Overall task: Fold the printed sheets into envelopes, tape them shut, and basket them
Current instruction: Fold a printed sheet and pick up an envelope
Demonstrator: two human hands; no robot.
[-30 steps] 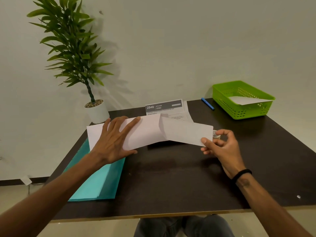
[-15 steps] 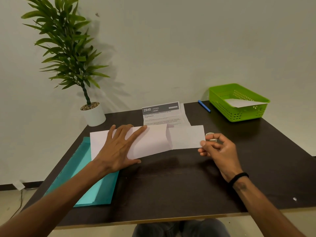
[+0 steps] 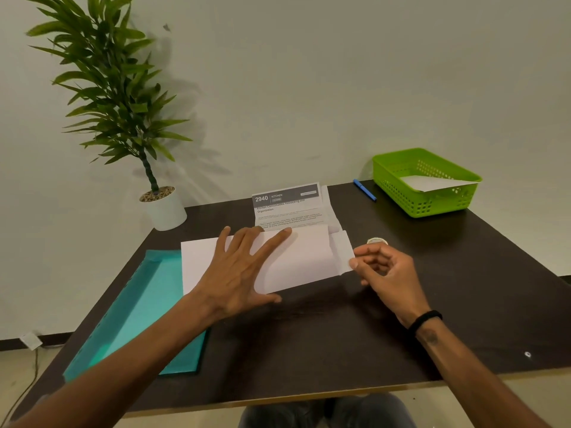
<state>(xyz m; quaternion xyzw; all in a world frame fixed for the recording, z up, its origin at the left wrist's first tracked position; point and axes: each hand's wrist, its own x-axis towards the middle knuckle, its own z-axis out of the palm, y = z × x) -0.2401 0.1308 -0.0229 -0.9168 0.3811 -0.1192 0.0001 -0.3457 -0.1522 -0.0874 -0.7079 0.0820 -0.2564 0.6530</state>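
Teal plastic folder point(image 3: 136, 307) lies flat at the left of the dark table point(image 3: 324, 329), partly under the white paper sheet point(image 3: 296, 257) you are folding, so watch that the smooth plastic does not let the sheet slide. Your left hand point(image 3: 238, 273) lies on the sheet's left half with straight, spread fingers, pressing it flat and gripping nothing; hold that pressure near the fold, since it anchors everything. The sheet sits mid-table, with its right flap turned over toward the centre. The flap looks only loosely laid and the crease not yet set. Just behind it rests a stack of printed sheets point(image 3: 289, 208) with a dark header. Your right hand point(image 3: 386, 273) has curled fingers at the sheet's right edge, and thumb and fingertip appear to pinch that edge. Line the edges up square before you commit, then run a fingertip along the fold from the middle outward. A small roll of tape point(image 3: 377, 241) waits just beyond that hand, handy for sealing. Farther right, the green plastic basket point(image 3: 426, 208) already holds one white piece.
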